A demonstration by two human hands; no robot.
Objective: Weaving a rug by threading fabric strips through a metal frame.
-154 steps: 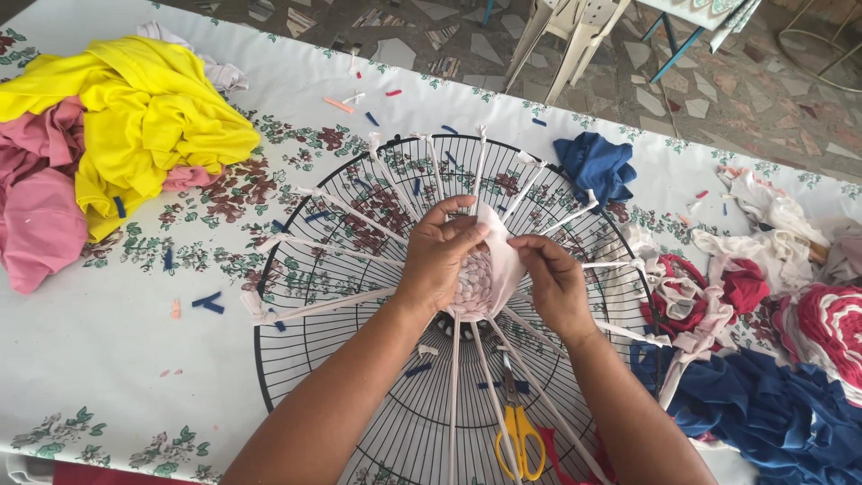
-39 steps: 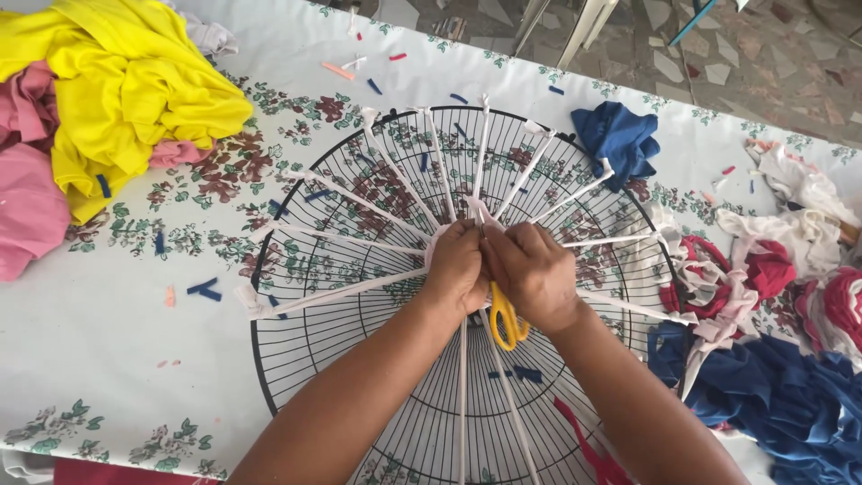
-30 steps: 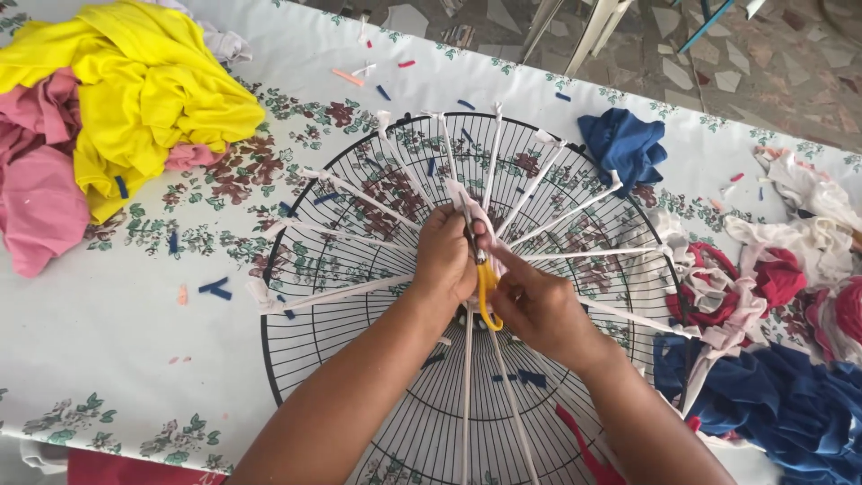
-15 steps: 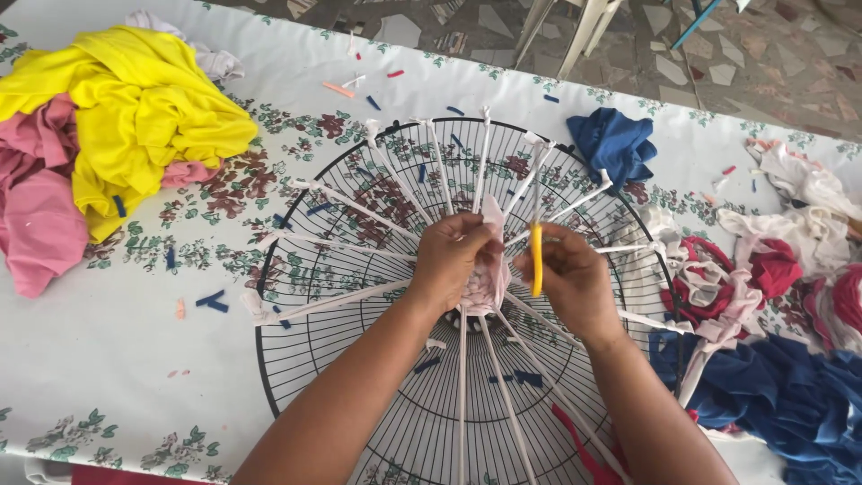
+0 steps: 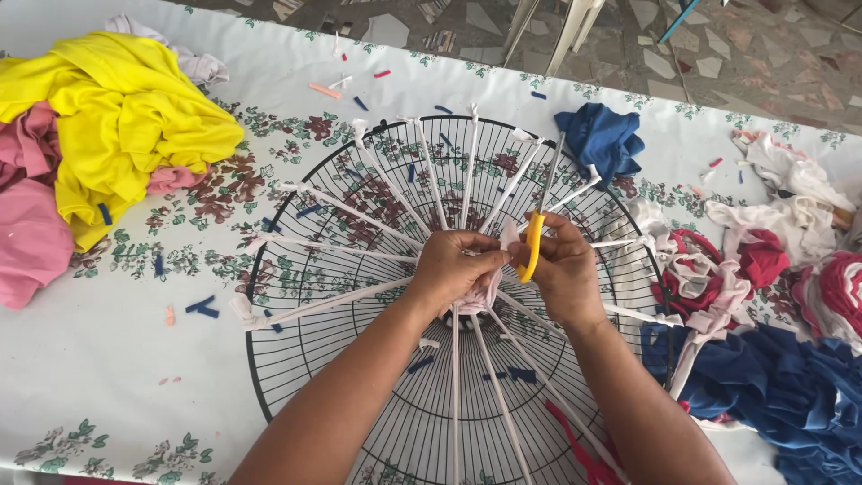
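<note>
Head view: scissors [image 5: 535, 235] upright, blades away.

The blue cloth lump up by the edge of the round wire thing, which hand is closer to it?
Right. The right hand, holding yellow scissors, sits just below the blue cloth. The left hand is farther off, at the wire guard's centre.

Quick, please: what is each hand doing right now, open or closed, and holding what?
Left hand: closed on the white fabric strip.
Right hand: closed on the yellow-handled scissors.

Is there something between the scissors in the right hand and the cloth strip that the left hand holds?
Nothing visible: the yellow-handled scissors in the right hand sit right beside the pale strip pinched by the left hand.
</note>
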